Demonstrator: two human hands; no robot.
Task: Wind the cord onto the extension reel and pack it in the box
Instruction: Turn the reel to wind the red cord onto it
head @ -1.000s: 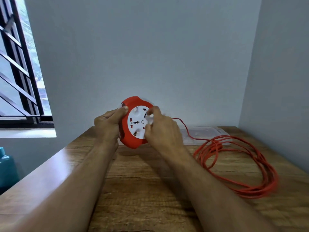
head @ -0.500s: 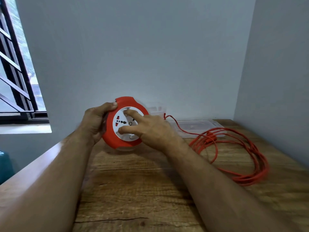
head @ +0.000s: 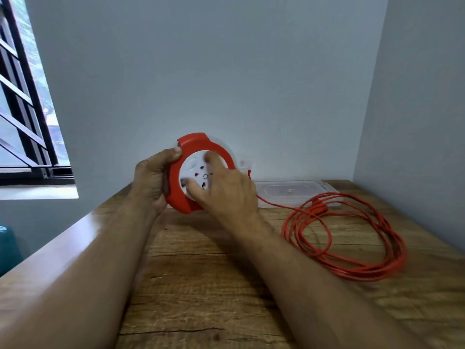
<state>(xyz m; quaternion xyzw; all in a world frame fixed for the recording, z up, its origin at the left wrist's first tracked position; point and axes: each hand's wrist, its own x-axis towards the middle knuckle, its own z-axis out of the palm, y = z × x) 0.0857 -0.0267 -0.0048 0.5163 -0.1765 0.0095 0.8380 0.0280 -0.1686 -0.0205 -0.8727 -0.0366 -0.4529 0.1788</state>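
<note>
Table: your forearms reached across the bare wood, as they had half a second before.
Left hand: you still clenched the reel's red rim, thumb on the upper edge, fingers curled behind it.
Reel: you held it upright just above the far part of the table, white socket face toward you; the marks on that face sat at a different angle than a moment earlier.
Right hand: your curled fingers pressed on the white face; your index finger had moved up toward its top edge. The blur hid whether they pinched anything.
Cord: it ran from behind the reel to loose loops lying on your right, mostly unwound.
Box: the clear plastic box lay against the far wall, just behind the loops, unchanged.
</note>
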